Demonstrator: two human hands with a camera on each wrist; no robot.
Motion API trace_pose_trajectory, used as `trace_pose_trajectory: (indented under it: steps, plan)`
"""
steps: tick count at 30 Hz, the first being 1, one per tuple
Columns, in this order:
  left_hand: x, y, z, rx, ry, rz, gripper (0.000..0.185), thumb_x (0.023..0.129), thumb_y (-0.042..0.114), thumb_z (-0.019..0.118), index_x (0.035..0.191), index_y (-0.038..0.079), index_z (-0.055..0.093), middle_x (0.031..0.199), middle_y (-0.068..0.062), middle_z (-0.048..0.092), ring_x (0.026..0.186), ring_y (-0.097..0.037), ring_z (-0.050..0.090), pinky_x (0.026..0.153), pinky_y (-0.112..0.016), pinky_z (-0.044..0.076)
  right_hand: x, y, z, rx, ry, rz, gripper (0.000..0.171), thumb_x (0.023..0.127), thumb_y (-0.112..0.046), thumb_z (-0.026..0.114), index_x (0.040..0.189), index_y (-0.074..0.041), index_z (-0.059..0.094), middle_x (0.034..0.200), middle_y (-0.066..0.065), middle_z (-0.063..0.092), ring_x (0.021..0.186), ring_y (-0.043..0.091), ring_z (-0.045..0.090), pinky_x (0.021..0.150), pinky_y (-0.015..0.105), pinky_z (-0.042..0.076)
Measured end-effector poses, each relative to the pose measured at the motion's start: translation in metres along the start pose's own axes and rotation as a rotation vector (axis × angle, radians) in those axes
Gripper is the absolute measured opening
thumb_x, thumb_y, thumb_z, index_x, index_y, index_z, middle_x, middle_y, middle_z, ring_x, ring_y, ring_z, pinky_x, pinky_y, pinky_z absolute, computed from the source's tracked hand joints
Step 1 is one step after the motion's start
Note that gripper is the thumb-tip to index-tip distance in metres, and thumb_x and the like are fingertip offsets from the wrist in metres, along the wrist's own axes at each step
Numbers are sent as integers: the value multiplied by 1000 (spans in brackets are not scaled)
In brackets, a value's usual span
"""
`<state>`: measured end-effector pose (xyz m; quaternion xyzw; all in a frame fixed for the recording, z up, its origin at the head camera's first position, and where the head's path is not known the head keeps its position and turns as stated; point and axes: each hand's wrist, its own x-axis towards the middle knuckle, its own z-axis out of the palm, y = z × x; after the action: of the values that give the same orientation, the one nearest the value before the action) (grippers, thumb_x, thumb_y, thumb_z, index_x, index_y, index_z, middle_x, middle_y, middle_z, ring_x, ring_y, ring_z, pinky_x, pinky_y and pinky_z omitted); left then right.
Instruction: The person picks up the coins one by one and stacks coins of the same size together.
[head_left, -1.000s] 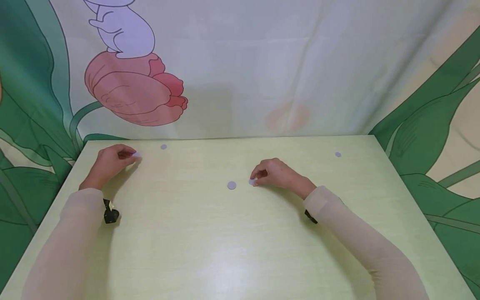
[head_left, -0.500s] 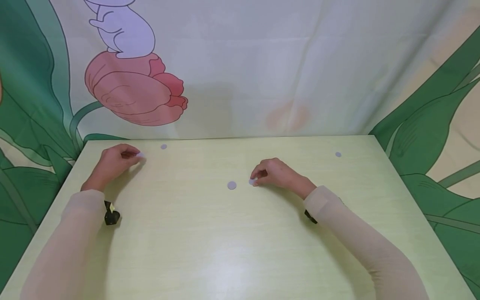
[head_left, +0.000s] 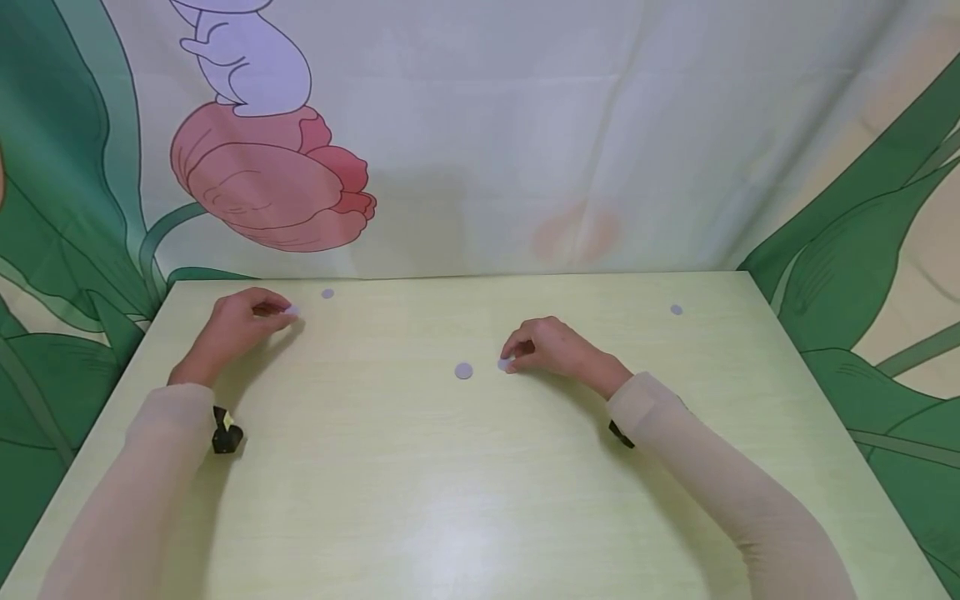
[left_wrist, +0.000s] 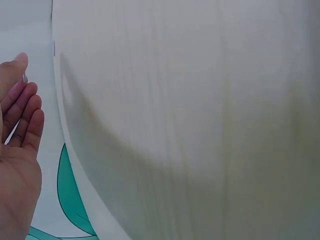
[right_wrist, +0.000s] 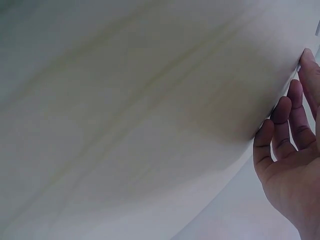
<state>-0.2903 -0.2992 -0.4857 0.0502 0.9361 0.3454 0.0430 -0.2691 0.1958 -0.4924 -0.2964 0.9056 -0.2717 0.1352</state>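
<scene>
Near the back left of the table, my left hand pinches a small pale purple disc between thumb and fingertips. A shadow below suggests it is held just above the tabletop. In the left wrist view this hand shows at the left edge, its disc nearly hidden. My right hand pinches a similar disc near the middle of the table, at or just above its surface. Close to its left lies another round disc. In the right wrist view, the right hand's fingers touch or nearly touch the wood.
One more disc lies by the back edge, to the right of my left hand. Another disc lies at the back right. The pale wooden table ends against a printed curtain.
My left hand has moved a little to the right with its disc, towards the disc at the back edge. The right hand has stayed in place.
</scene>
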Motion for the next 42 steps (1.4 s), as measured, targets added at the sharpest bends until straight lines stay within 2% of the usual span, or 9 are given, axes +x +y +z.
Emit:
trace_pose_trajectory:
  steps: [7,22,33,42]
  plan:
    - [-3,4,3,6,12,24,45,97,39,70,122,2,66,123,-19,64,115,-34,57,98,-50,46,-1,-2,-1,8,2,-3,15,87,-20,83,102,-18,79,90,-5,66,85,13,60,81,27,52]
    - [-5,10,8,-6,18,91,39,96,31,73,122,3,67,123,-18,65,117,-35,57,100,-51,46,-2,-4,-2,-2,5,-14,15,88,-20,82,102,-17,79,90,-5,66,85,13,60,81,27,52]
    - [-6,14,9,1,13,134,31,95,16,72,122,2,67,124,-18,64,118,-37,56,99,-54,46,-3,-4,-2,-3,2,0,15,88,-20,82,103,-17,79,92,-5,67,86,13,60,83,27,52]
    - [-5,13,10,21,-2,159,31,94,11,72,123,1,67,124,-19,63,117,-38,56,99,-55,46,-2,-5,-2,-10,12,-17,15,88,-20,82,103,-16,79,90,-5,67,85,13,60,82,28,52]
